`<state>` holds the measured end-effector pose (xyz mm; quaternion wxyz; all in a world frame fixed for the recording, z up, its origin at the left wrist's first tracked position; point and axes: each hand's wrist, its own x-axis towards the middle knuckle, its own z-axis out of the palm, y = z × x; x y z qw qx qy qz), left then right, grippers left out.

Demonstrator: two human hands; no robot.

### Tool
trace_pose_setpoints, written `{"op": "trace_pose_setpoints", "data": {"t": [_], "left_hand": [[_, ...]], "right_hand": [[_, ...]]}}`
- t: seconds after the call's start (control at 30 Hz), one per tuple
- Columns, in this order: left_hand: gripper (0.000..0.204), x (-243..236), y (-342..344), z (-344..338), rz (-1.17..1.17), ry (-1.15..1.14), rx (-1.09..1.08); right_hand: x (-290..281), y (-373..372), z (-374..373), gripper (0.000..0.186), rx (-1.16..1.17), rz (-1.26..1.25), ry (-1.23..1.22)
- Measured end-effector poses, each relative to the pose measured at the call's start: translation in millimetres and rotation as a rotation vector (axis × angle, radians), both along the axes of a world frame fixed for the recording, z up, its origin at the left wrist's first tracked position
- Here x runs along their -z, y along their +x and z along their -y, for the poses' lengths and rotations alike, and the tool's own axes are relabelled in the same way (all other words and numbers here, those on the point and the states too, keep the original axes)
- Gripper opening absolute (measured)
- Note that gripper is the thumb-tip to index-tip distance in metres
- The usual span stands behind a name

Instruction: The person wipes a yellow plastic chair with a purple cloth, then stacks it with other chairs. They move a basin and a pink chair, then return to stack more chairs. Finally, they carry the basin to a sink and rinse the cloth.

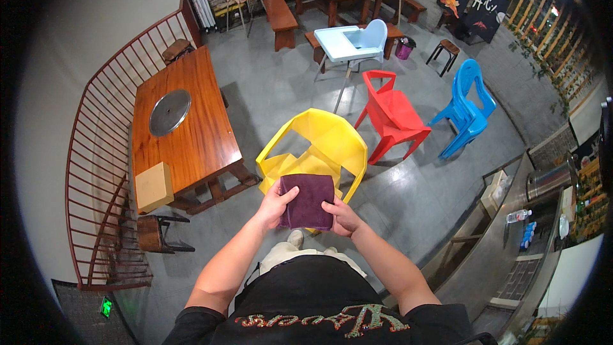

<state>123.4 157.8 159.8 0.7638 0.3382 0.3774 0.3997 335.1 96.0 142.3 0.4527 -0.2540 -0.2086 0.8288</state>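
A folded dark purple cloth (308, 202) is held up in front of my body, roughly square and flat. My left hand (276, 206) grips its left edge with the thumb lying on top. At the lower right edge, my right hand (343, 217) pinches it, thumb on top as well. The fingers beneath the cloth are hidden. Just beyond the cloth stands a yellow plastic chair (329, 131) with angular facets, and the cloth covers part of it from view. Whether the cloth touches the chair I cannot tell.
Ahead to the right are a red chair (399, 113) and a blue chair (464, 115). A light blue high chair (338, 43) stands farther off. On the left, a wooden table (201, 134) carries a cardboard box (153, 187). A counter (466, 268) runs along the right.
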Motion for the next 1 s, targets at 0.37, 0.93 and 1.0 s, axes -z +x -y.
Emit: {"op": "trace_pose_setpoints", "data": {"t": [0.37,0.93,1.0], "left_hand": [[0.042,24,1,-12,-0.073,-0.052,0.025],[0.052,122,9,-204,-0.154,-0.168,0.329],[0.053,122,16,-213,-0.151,-0.23,0.303]], "right_hand": [[45,2,-27,0.05,0.099,0.063,-0.229],[74,21,-162,0.042,0.387,0.162,-0.42],[72,34,-172,0.044,0.398,0.215,-0.431]]}}
